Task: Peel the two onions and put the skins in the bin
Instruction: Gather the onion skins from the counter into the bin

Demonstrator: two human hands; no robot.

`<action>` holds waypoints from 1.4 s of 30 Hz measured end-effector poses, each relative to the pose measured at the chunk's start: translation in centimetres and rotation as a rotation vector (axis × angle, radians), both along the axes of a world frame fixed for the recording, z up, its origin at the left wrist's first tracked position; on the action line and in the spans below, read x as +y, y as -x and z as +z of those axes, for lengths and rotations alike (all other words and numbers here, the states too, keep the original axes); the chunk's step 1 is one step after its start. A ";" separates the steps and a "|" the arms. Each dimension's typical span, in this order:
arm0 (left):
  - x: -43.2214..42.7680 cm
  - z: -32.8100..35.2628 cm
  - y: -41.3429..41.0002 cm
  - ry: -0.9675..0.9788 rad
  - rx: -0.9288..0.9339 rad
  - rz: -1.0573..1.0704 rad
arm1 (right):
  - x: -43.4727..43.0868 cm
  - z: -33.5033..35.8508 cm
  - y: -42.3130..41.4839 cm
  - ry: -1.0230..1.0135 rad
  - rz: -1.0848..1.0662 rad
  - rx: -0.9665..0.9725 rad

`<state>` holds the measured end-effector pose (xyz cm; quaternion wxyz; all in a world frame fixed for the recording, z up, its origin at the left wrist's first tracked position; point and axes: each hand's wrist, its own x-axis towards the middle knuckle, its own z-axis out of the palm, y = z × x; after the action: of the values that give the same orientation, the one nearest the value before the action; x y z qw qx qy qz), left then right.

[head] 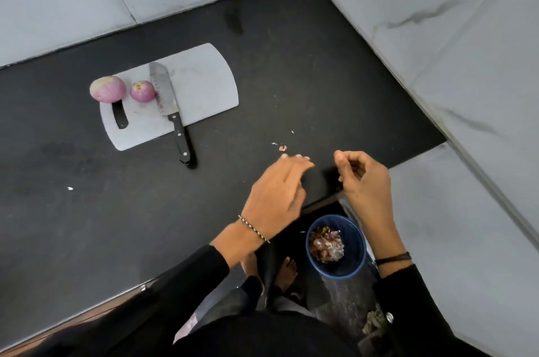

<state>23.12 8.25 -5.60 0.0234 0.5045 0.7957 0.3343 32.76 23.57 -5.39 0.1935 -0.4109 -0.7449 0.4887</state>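
Note:
Two peeled pink onions sit on the white cutting board (201, 85): a larger onion (107, 89) at its left edge and a smaller onion (142, 91) beside the knife (169, 105). A blue bin (354, 243) on the floor below the counter edge holds onion skins (326, 244). A few small skin scraps (282, 147) lie on the black counter. My left hand (277, 190) rests flat on the counter with straight fingers just below the scraps. My right hand (361, 178) hovers above the counter edge with loosely curled fingers; nothing shows in it.
The black counter (291, 79) ends at marble walls (437, 21) behind and to the right. A small white fleck (70, 188) lies at the counter's left. My bare feet (287, 269) stand on the floor beside the bin.

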 end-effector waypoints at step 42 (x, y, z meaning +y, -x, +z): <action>6.3 -13.3 -9.8 0.792 -0.260 -0.341 | 5.5 -22.9 -11.3 -0.042 0.109 -0.809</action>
<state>32.93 14.51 -18.94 0.3694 0.5341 0.7584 0.0559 44.09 29.11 -28.32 -0.1328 -0.5259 -0.7914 0.2818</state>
